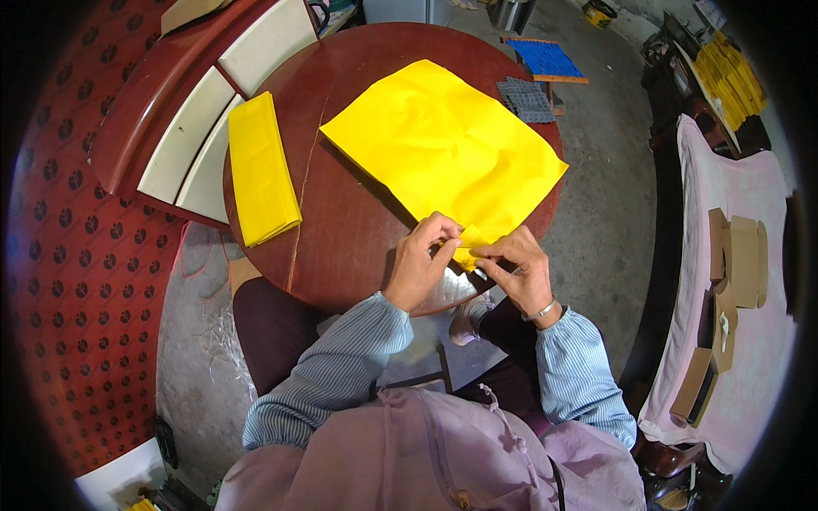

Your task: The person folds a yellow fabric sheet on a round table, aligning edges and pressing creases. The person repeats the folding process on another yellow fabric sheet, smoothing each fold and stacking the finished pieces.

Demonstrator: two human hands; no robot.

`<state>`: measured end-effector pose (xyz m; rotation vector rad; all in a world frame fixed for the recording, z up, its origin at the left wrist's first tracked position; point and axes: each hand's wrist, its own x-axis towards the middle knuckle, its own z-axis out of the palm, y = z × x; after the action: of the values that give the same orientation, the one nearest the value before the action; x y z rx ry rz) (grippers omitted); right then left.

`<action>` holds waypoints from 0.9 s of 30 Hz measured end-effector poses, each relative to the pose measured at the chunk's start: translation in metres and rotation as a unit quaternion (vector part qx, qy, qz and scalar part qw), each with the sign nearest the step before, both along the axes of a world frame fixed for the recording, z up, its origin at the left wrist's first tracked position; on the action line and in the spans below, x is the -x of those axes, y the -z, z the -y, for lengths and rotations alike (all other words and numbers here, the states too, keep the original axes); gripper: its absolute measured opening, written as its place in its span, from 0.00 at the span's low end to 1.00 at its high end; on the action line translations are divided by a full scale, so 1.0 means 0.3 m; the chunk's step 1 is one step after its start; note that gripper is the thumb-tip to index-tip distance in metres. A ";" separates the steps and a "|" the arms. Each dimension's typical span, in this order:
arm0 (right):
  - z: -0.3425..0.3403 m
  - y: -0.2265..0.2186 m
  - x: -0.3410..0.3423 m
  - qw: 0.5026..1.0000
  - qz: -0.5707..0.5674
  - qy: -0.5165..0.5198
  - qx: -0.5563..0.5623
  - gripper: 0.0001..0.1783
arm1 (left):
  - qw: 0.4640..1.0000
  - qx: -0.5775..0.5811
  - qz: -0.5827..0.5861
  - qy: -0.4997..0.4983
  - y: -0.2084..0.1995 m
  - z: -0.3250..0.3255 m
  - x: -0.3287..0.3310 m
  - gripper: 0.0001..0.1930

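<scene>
A large yellow sheet [452, 140], creased and looking like thin cloth or paper, lies spread on the round red-brown table [341, 255]. Its near corner is bunched and folded at the table's front edge. My left hand [422, 260] pinches this corner from the left between thumb and forefinger. From the other side my right hand [520, 268] grips the same corner, its fingertips close to the left ones. A small pale, shiny spot shows by my right thumb, too small to make out. To the left, a folded yellow stack [264, 175] rests along the table's edge.
A grey textured mat [524, 100] sits at the table's right rim, near a blue-topped stool [545, 60]. Cream drawers [192, 128] border the table on the left. Opened cardboard boxes [745, 264] lie on a pink-covered seat [767, 375] at right, with yellow bundles [728, 77] behind.
</scene>
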<state>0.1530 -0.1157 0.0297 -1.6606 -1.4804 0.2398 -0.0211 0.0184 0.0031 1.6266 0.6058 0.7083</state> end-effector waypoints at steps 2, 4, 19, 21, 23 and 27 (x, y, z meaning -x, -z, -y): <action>0.000 0.004 -0.001 1.000 -0.005 -0.001 -0.004 0.09 | 1.000 -0.010 -0.017 0.003 0.003 -0.004 0.002 0.06; 0.002 0.010 0.001 0.999 -0.049 0.011 0.007 0.09 | 0.998 -0.053 -0.024 0.012 0.002 -0.011 0.009 0.05; 0.003 0.001 0.011 0.995 -0.085 0.040 0.034 0.08 | 0.993 -0.115 -0.032 0.006 -0.017 -0.003 0.011 0.07; 0.006 -0.009 0.006 0.999 -0.028 0.026 0.021 0.08 | 0.997 -0.074 -0.031 -0.004 -0.010 0.001 0.008 0.07; 0.006 -0.014 0.001 1.000 0.016 0.010 0.007 0.08 | 1.000 -0.014 -0.011 -0.006 -0.001 0.004 0.001 0.07; 0.001 -0.002 -0.003 1.000 0.009 0.006 -0.010 0.08 | 1.000 0.016 0.010 -0.004 0.009 0.002 0.000 0.06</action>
<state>0.1541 -0.1160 0.0303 -1.6588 -1.4826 0.2031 -0.0212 0.0179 0.0003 1.5863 0.6063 0.7177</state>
